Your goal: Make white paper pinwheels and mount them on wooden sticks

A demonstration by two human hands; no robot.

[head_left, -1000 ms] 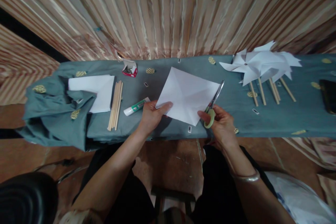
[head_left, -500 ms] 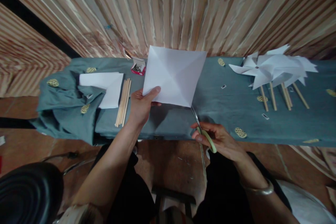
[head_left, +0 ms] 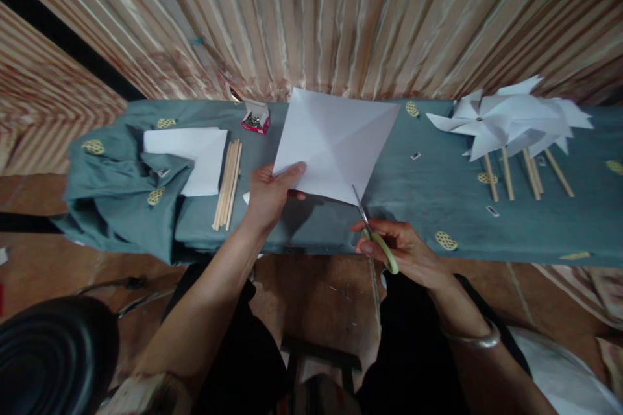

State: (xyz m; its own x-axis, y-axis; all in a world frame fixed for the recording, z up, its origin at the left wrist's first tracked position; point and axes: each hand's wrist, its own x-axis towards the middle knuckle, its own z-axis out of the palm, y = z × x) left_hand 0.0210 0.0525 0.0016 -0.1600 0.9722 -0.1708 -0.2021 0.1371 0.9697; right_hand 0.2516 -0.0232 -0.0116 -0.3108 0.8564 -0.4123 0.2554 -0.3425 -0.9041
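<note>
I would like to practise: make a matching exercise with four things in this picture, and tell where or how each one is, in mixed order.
1. scissors
2. loose sticks
3. red box
4. pinwheels

A. open, with small metal pieces inside
B. in the right hand
C. overlapping, in a group
D. beside white paper lying flat

Pairs: 1-B, 2-D, 3-A, 4-C

White paper (head_left: 335, 142) hides part of the left hand (head_left: 269, 194), pinwheels (head_left: 511, 118) cover one another, metal pieces (head_left: 254, 120) in the red box (head_left: 263, 128) are too small to identify, and the left edge crops a black stool (head_left: 58, 356).
</note>
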